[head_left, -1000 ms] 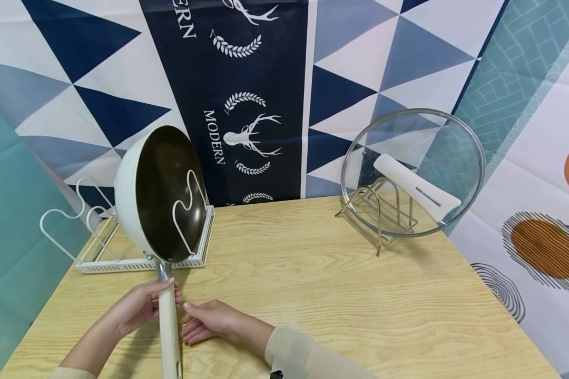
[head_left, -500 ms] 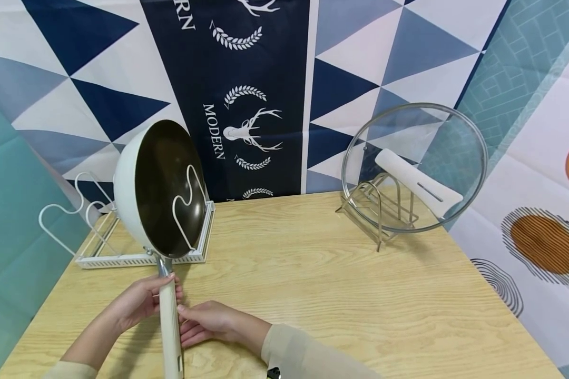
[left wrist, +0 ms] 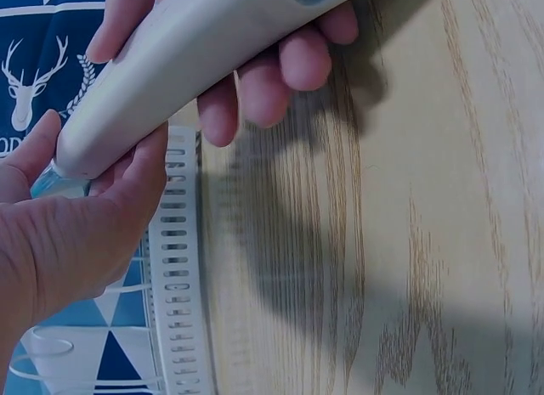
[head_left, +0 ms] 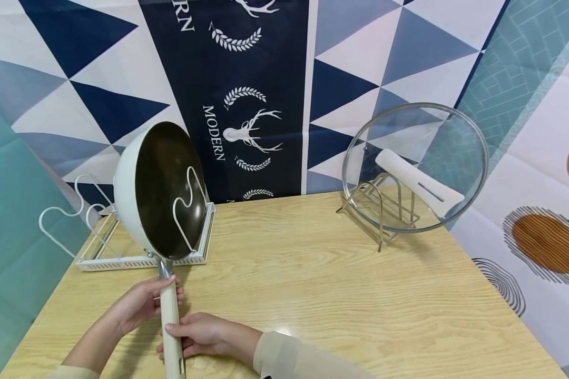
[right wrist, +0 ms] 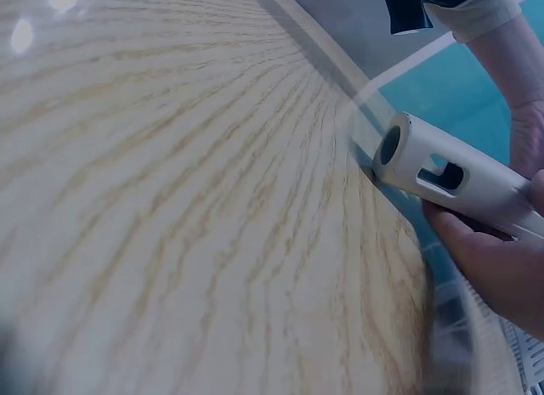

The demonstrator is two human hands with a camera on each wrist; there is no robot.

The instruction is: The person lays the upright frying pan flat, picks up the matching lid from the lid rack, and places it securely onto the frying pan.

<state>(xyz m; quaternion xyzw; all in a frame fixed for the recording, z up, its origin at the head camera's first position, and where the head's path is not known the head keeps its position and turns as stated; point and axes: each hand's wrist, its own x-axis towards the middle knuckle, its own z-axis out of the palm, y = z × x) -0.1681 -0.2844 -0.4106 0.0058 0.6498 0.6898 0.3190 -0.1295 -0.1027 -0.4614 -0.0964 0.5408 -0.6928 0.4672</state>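
In the head view a wok stands on its side in a white wire rack, dark inside and pale outside. Its cream handle points toward the person. Near the metal neck, my left hand grips the handle. Lower down, my right hand grips it too, thumb across the top. Seen from the left wrist, the handle passes between the left hand and the right hand's fingers. The right wrist view shows the handle's slotted end beyond the right hand.
A glass lid with a cream handle leans in a small metal wire stand at the back right of the wooden table. Patterned cloth hangs behind the table. One wavy rack wire crosses before the wok.
My right hand has moved left from beside the handle and its fingers have closed round it. The left hand's grip and the wok stay put.
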